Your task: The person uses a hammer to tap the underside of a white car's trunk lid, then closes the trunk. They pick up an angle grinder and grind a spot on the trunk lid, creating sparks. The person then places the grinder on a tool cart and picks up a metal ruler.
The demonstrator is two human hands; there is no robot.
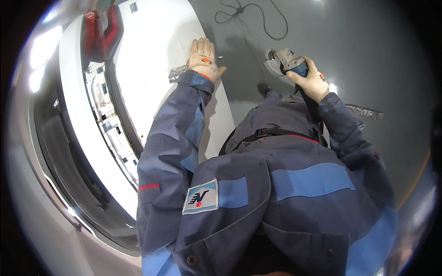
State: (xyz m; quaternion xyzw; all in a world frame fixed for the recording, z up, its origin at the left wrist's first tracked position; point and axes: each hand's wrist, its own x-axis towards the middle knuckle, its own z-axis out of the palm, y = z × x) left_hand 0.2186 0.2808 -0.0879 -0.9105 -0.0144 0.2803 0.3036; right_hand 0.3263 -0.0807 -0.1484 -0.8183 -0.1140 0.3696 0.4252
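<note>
My right hand point(315, 82), in a pale work glove, is wrapped round the blue body of an angle grinder point(289, 60). The grinder's metal head and disc guard point to the left, out over the floor. In a matching glove, my left hand point(203, 60) lies flat with its fingers stretched out on the edge of a white car bumper point(161, 27). A crumpled clear plastic piece point(177, 72) shows beside my left wrist, partly hidden by the sleeve. Whether the grinder's disc is turning I cannot tell.
On the left stands a white car with a red tail light point(99, 32) and a dark rear window point(69, 152). A dark cable point(251, 7) lies looped on the grey floor point(368, 46) ahead. To the right, behind my forearm, a metallic strip point(368, 112) rests on the floor.
</note>
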